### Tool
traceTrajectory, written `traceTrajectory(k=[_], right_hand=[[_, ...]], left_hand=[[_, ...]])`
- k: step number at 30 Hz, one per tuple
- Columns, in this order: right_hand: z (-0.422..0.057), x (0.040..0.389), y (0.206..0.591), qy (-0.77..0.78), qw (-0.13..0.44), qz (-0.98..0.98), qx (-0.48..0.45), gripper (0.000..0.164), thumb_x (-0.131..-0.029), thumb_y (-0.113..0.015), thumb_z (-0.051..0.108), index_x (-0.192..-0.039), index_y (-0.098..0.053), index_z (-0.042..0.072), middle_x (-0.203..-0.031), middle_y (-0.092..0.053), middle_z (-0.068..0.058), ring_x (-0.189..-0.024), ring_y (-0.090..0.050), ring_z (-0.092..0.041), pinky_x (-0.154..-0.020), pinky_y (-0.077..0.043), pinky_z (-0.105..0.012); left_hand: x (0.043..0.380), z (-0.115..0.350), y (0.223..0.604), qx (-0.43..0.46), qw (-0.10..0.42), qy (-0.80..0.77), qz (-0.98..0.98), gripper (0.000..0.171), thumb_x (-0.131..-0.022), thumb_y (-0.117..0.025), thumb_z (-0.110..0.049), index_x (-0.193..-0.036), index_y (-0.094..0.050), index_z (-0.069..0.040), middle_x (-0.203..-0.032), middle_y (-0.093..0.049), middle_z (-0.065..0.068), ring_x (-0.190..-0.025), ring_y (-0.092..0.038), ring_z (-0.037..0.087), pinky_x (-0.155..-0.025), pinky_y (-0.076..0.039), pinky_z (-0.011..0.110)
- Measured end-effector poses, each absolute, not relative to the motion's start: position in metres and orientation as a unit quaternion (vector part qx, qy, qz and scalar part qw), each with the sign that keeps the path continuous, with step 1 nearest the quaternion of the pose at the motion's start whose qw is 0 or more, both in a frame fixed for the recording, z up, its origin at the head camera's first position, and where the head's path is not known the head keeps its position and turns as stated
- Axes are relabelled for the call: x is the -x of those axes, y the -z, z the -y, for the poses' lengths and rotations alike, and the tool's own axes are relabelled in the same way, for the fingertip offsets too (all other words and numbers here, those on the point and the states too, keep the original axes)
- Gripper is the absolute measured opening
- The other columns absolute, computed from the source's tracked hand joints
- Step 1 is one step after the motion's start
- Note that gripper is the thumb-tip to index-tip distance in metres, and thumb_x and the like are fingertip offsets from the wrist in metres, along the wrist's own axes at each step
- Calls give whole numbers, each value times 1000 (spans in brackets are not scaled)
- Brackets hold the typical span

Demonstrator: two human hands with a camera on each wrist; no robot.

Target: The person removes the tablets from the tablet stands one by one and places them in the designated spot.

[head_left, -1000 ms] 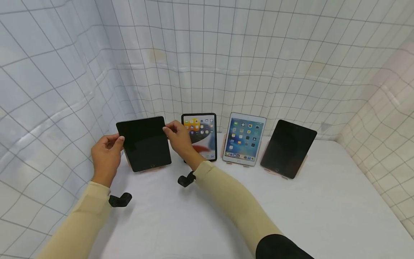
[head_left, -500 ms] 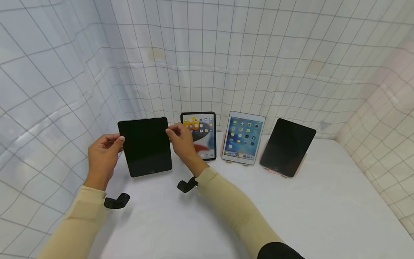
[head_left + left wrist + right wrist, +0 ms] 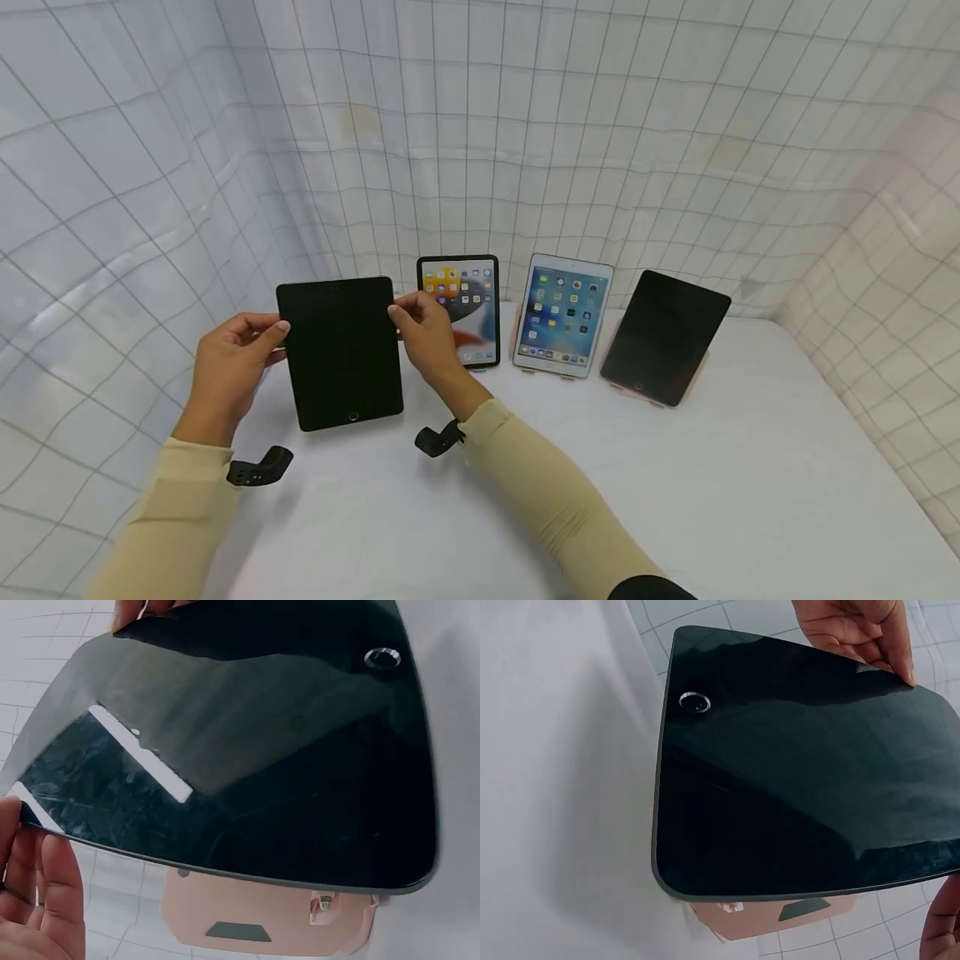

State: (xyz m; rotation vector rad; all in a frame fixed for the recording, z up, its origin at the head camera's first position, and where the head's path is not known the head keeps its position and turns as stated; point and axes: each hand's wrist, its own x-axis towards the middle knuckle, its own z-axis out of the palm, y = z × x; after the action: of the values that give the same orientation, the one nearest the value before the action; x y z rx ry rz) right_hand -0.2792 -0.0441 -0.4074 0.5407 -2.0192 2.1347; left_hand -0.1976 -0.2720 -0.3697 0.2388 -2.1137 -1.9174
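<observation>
Over the white desk [image 3: 750,475], holding a black home-button tablet [image 3: 342,354] at eleven o'clock, apparently already off the pink stand [image 3: 289,915], in left grip [image 3: 234,367] and right grip [image 3: 427,333] pinching opposite edges, with three tablets [image 3: 563,315] propped from twelve to one.

White tabletop [image 3: 750,475]: far right corner rounded.
Leftmost pink stand [image 3: 285,911]: upright on it.
Third pink stand [image 3: 517,332], rightmost pink stand [image 3: 699,372]: along the back.
Black-rimmed tablet [image 3: 480,321]: between first and third, probably on a hidden stand.
</observation>
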Motion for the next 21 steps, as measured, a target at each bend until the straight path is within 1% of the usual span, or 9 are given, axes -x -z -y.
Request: traceTrajectory(k=[2,5,8,11,14,18,21], right_hand=[[42,277,408,-712,70,678,-168,12,-98,-63,13,-103,-63,2,-93,-61,-2,-75,-56,-11,-66,-54,-26],[40,274,410,-712,56,684,-150,12,-99,-63,14,-103,-64,3,-93,-62,-2,-76,-56,-12,-66,-54,-26],[39,271,414,-713,42,687,-131,11,-98,-63,15,-103,-65,5,-91,-61,-1,-77,-57,-12,-66,-55,-27],[40,269,418,-712,29,693,-107,10,-99,-63,17,-102,-65,8,-90,-61,0,-78,-58,-11,-67,-56,-28],[41,266,421,-717,19,692,-83,9,-99,-63,18,-101,-65,10,-90,-62,1,-79,-58,-12,-69,-56,-30],[42,262,425,-731,8,679,-66,7,-98,-64,16,-99,-66,9,-88,-62,0,-78,-58,-12,-68,-56,-30],[42,258,428,-740,-2,670,-58,6,-97,-65,14,-98,-66,8,-86,-62,0,-76,-57,-12,-65,-56,-28]], left_hand=[[197,272,368,-72,126,657,740,25,-93,-71,-23,-109,-65,-6,-101,-62,-2,-85,-62,8,-71,-54,14],[198,274,369,-58,109,664,738,24,-93,-71,-20,-109,-64,-3,-97,-64,-4,-82,-63,7,-70,-55,16],[200,277,372,-54,88,653,750,20,-94,-70,-19,-108,-64,-5,-93,-65,-7,-79,-64,6,-70,-55,18],[203,279,374,-61,66,620,779,21,-96,-67,-22,-110,-62,-7,-93,-64,-11,-80,-63,5,-71,-56,19],[206,281,377,-60,51,605,793,25,-97,-65,-25,-112,-60,-5,-94,-65,-13,-82,-64,5,-72,-56,20],[206,283,380,-49,36,598,799,28,-97,-65,-26,-112,-59,-3,-97,-64,-12,-83,-62,6,-72,-57,22],[205,287,381,-37,26,594,804,24,-98,-64,-24,-110,-59,-4,-95,-64,-12,-81,-61,6,-71,-57,23]])
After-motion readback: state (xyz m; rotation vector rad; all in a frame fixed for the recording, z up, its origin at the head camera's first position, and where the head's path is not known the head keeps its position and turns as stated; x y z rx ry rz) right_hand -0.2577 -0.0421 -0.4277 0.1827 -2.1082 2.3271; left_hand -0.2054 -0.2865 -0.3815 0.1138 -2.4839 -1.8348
